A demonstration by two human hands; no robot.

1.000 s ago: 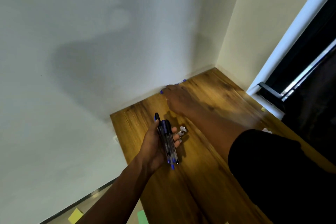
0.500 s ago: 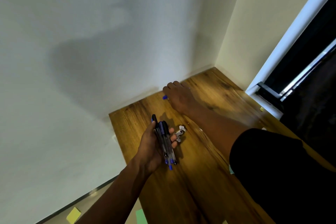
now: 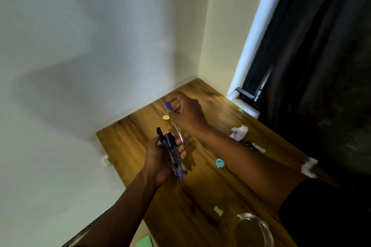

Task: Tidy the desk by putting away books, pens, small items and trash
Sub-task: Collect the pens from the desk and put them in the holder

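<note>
Your right hand (image 3: 185, 111) has lifted off the back edge of the desk (image 3: 200, 196), where it lay flat a second ago. It now grips a blue-capped pen (image 3: 174, 121) and has drawn back toward the pen bundle (image 3: 171, 150) in your left hand (image 3: 160, 158). Your view has widened, bringing crumpled paper scraps (image 3: 239, 132) into sight.

Counts: two hands, left hand (image 3: 160, 158) and right hand (image 3: 186, 112). One bundle of pens (image 3: 171, 152) in the left, roughly five, exact number unclear from overlap. One single pen (image 3: 176, 124) in the right. Three white paper wads (image 3: 239, 132). One teal scrap (image 3: 219, 163). Three yellow scraps (image 3: 165, 117). One clear round container (image 3: 252, 228). One green note (image 3: 144, 242).
</note>
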